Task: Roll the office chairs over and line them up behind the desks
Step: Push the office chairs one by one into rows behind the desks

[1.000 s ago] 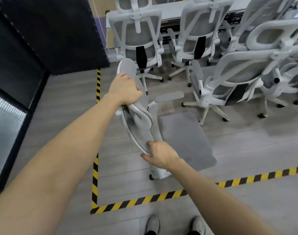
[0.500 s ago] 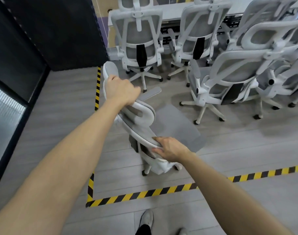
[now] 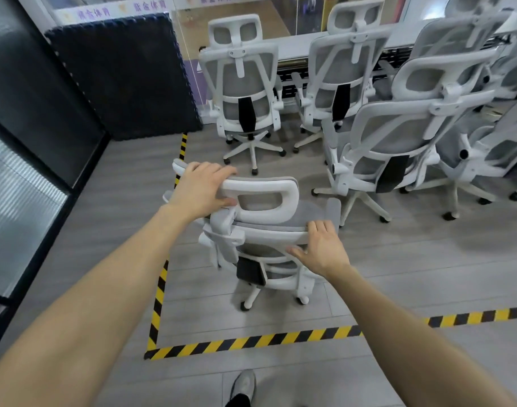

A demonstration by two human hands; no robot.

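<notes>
Grip: left hand (image 3: 203,190) curls over the left end of the white plastic headrest (image 3: 263,190), fingers on top, thumb underneath, gripping it. Right hand (image 3: 320,251) lies on the right end of the backrest's top rail, fingers hooked over the edge, thumb spread out below.

Item held: white-framed office chair with grey mesh back (image 3: 266,245), centre of the frame, its back toward the viewer, standing on white castors just inside the corner of the black-and-yellow striped floor tape (image 3: 251,342).

Other stock: two matching white mesh chairs (image 3: 242,83) at upper centre, drawn up to a long white desk (image 3: 295,45); further chairs of the same type crowded together (image 3: 413,136) at upper right.

Surroundings: grey plank floor (image 3: 398,274); dark foam mat panel (image 3: 125,74) leaning at upper left; one grey shoe (image 3: 244,384) at the bottom edge.
</notes>
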